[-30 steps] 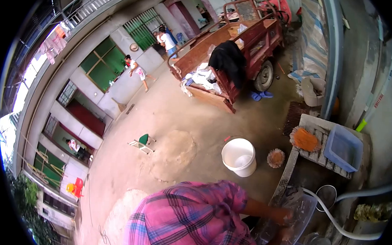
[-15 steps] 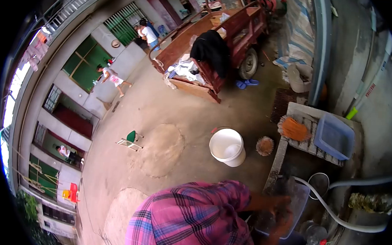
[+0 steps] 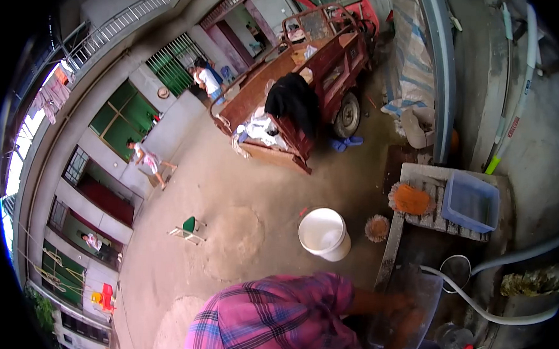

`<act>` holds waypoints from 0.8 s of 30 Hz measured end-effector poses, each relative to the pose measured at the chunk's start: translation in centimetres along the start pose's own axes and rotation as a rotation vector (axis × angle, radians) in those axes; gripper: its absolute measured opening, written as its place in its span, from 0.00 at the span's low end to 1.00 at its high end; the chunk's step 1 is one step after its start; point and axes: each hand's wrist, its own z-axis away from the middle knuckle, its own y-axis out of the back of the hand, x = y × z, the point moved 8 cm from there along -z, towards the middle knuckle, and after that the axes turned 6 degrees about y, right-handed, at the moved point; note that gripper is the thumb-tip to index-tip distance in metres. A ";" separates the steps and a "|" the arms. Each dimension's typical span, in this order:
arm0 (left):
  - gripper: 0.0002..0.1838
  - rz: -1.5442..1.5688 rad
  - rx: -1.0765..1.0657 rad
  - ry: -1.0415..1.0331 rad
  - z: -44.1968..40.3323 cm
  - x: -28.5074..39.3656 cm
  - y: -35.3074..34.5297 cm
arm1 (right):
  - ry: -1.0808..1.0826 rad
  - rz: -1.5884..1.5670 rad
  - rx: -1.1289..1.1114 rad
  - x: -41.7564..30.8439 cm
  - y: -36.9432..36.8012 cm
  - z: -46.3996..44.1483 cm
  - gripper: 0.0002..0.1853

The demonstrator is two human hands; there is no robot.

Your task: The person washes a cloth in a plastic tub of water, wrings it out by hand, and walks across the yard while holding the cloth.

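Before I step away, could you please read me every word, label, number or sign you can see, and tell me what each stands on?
Nothing can be read with certainty.
Red lettering on the pale pole by the right wall: too small and blurred to read.
Dark mark higher on that pole: too small to tell whether it is text.
White bucket, blue tub, clear plastic tub: no lettering visible.
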 end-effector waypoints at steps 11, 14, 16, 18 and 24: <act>0.35 -0.015 0.025 0.241 0.4 -0.3 2.2 | -0.167 0.887 -0.194 11.5 -5.1 1.9 0.25; 0.37 0.078 -0.057 0.376 1.3 -1.3 0.9 | 0.596 0.834 -0.067 10.3 -4.9 3.2 0.22; 0.38 0.118 -0.085 0.451 1.2 -2.6 1.0 | 0.061 0.609 -0.183 11.6 -3.9 0.9 0.22; 0.40 0.132 -0.111 0.526 0.4 -4.3 1.1 | -0.141 0.342 -0.132 10.3 -3.0 0.0 0.22; 0.42 0.489 -0.070 0.496 4.4 -0.7 -1.9 | 0.076 -0.275 0.011 -8.2 3.3 1.7 0.21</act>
